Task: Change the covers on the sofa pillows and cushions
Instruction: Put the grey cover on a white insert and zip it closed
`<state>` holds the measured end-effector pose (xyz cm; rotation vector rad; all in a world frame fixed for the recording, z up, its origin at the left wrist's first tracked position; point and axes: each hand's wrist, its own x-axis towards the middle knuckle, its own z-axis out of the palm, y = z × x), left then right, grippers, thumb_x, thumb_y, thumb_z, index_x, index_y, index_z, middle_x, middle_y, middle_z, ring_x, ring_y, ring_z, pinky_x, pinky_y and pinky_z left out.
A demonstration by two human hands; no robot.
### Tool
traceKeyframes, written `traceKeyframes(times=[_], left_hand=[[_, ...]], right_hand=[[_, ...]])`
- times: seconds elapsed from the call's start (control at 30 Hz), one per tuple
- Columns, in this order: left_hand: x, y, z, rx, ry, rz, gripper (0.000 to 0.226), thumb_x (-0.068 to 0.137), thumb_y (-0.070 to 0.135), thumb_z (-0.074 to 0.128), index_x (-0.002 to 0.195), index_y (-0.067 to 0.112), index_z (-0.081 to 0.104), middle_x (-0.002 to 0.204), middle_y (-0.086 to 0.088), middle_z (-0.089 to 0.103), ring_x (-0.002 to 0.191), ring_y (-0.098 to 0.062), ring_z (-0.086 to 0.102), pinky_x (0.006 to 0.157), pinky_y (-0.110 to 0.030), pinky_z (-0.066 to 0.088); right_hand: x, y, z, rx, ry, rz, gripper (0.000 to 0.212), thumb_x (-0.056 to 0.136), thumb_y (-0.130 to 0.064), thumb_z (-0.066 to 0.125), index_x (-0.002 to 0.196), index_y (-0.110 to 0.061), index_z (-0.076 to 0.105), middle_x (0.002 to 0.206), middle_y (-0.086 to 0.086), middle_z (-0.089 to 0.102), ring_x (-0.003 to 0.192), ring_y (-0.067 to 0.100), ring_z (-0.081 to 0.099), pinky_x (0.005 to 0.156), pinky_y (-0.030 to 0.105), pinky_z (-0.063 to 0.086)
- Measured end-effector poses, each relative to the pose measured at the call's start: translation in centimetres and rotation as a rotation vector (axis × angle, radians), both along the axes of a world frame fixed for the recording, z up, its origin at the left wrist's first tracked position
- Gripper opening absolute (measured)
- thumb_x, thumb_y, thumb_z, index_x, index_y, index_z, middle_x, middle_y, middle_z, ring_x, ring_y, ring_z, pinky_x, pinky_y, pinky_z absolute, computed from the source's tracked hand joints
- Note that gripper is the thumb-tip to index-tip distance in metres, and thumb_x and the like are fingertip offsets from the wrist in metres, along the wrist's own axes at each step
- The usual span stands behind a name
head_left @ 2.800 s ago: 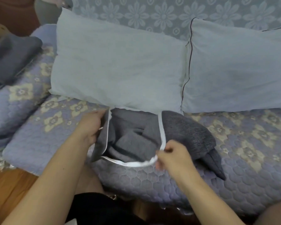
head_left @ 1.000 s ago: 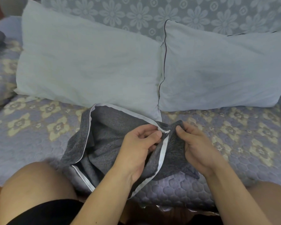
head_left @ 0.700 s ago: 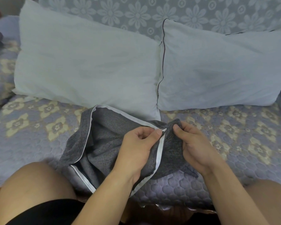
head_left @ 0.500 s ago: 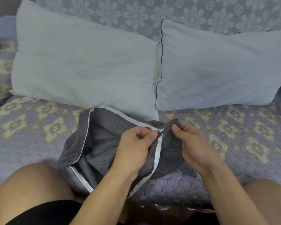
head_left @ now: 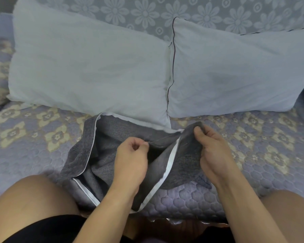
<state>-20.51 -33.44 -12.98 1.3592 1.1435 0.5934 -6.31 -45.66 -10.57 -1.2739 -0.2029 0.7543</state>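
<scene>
Lying on quilted sofa seat point(head_left: 25, 137), grey cover point(head_left: 112, 135); pillows point(head_left: 88, 67) behind

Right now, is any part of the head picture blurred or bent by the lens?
Head view: the left hand looks slightly soft, the grey cover keeps its weave sharp; the sofa seat bows toward the edges; light is even, no glare.

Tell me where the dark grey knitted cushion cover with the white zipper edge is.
The dark grey knitted cushion cover lies bottom-centre in the head view, on the quilted sofa seat before both pale pillows, held by both hands.
</scene>
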Motion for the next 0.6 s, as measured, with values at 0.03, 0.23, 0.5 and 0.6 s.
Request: traceKeyframes(times=[0.03,0.23,0.5,0.6], left_hand=[[-0.3,0.7,-0.2,0.013,0.002,0.051,0.020,0.093,0.016,0.065,0.074,0.021,0.066,0.063,0.009,0.061,0.067,-0.014,0.056,0.071,-0.033,0.046],[-2.0,4.1,-0.7,0.339,0.491,-0.291,0.013,0.090,0.027,0.065,0.077,0.024,0.064,0.080,0.003,0.067,0.076,-0.016,0.063,0.067,-0.035,0.047],[-1.1,3.8,2.0,0.218,0.152,-0.222,0.018,0.086,0.008,0.062,0.070,0.011,0.054,0.087,0.003,0.075,0.087,-0.014,0.071,0.080,-0.031,0.052],[-1.9,5.1,2.2,0.015,-0.178,-0.093,0.031,0.086,-0.010,0.053,0.064,0.012,0.047,0.095,-0.007,0.077,0.098,-0.022,0.073,0.095,-0.037,0.054]], right_hand=[[0.4,-0.2,0.1,0.015,0.008,-0.054,0.021,0.103,-0.012,0.048,0.101,-0.006,0.067,0.093,0.011,0.073,0.084,0.021,0.069,0.076,0.032,0.057],[2.1,-1.1,0.5,-0.030,-0.052,0.018,0.020,0.102,-0.014,0.050,0.106,-0.003,0.066,0.095,0.014,0.070,0.086,0.023,0.067,0.078,0.034,0.054],[1.6,-0.8,0.3,-0.013,-0.043,0.057,0.020,0.103,-0.015,0.049,0.106,-0.004,0.065,0.092,0.010,0.072,0.084,0.020,0.069,0.070,0.027,0.057],[2.0,-1.0,0.3,-0.002,-0.040,0.027,0.020,0.103,-0.013,0.048,0.108,-0.003,0.065,0.094,0.010,0.072,0.085,0.019,0.070,0.070,0.027,0.057]])
